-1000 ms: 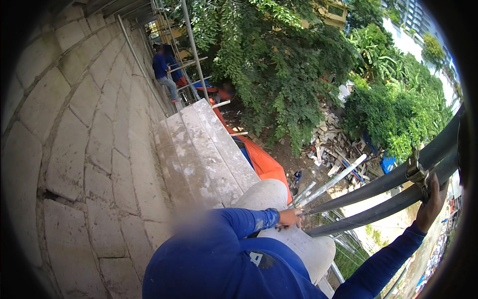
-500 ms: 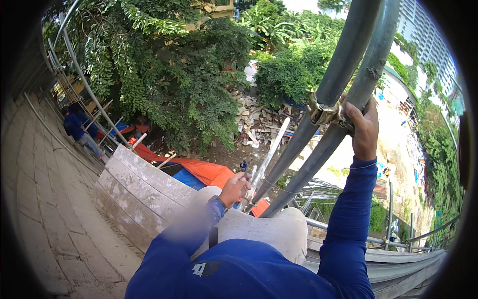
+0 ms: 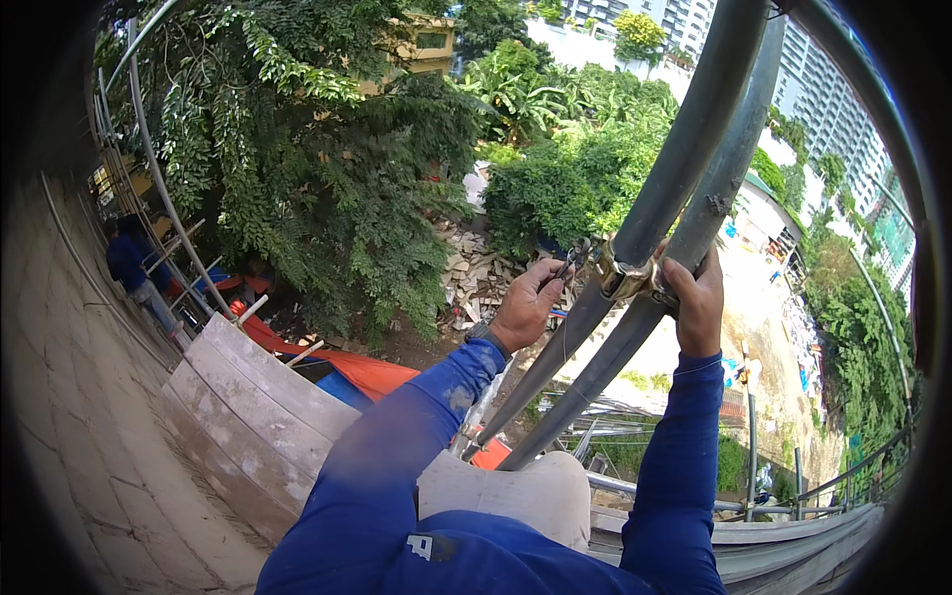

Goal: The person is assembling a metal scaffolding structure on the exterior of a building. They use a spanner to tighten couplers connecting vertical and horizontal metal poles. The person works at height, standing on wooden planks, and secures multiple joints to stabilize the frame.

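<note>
1. The left hand (image 3: 528, 305) is raised to the metal clamp (image 3: 623, 278) that joins two grey scaffold tubes (image 3: 684, 169). Its fingers (image 3: 548, 279) are curled nearly shut around a small dark tool (image 3: 573, 260), whose tip sits against the left end of the clamp.
2. The right hand (image 3: 696, 302) grips from the other side. Its fingers are wrapped closed over the lower tube, touching the clamp's right edge, with the thumb tucked under.
3. The clamp sits between the two hands, high in the middle-right of the view, where the two tubes run side by side on a diagonal from upper right down to lower left.
4. Both forearms wear blue sleeves (image 3: 684, 466); a watch (image 3: 483, 335) shows at the left wrist.
5. Below the tubes lie a pale knee (image 3: 516, 496), a grey concrete ledge (image 3: 238, 407) and an orange sheet (image 3: 367, 372).
6. Far left, another person in blue (image 3: 134, 268) stands on the paved walkway (image 3: 69, 416), well apart from the hands. Dense green trees (image 3: 327, 169) fill the background.
</note>
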The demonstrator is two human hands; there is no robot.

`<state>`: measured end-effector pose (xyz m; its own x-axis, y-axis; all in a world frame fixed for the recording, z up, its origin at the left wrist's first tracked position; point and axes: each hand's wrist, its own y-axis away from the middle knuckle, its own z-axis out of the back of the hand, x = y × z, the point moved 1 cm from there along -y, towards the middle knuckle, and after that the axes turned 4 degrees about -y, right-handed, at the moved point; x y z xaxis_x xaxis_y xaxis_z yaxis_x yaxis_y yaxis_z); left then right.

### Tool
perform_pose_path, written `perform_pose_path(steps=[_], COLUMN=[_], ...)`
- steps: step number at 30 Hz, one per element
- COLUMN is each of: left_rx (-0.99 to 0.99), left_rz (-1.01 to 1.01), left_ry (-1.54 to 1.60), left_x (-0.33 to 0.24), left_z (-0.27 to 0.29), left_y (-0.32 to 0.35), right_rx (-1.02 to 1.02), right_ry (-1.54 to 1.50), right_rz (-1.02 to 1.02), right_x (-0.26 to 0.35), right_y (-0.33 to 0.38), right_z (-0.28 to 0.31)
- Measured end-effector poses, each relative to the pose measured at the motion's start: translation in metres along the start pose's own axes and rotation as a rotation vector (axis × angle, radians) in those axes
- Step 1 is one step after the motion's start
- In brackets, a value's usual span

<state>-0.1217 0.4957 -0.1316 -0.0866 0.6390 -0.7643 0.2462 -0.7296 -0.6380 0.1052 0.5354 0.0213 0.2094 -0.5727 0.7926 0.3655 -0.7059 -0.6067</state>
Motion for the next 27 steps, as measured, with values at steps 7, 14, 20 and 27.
perform_pose_path(steps=[7,14,20,27], left_rx=[-0.031,0.064,-0.131,-0.026], left_rz=[-0.012,0.028,-0.180,-0.221], left_ry=[0.057,0.324,-0.268,-0.161], left_x=[0.012,0.024,0.010,0.025], left_z=[-0.012,-0.011,-0.009,-0.010], left_y=[-0.012,-0.030,-0.024,-0.038], right_rx=[-0.034,-0.012,-0.034,-0.015], right_ry=[0.021,0.050,0.048,0.032], right_rz=[0.005,0.005,-0.001,-0.015], right_x=[0.003,0.000,-0.003,-0.002], right_y=[0.001,-0.003,0.000,-0.002], right_z=[-0.004,-0.002,0.004,-0.002])
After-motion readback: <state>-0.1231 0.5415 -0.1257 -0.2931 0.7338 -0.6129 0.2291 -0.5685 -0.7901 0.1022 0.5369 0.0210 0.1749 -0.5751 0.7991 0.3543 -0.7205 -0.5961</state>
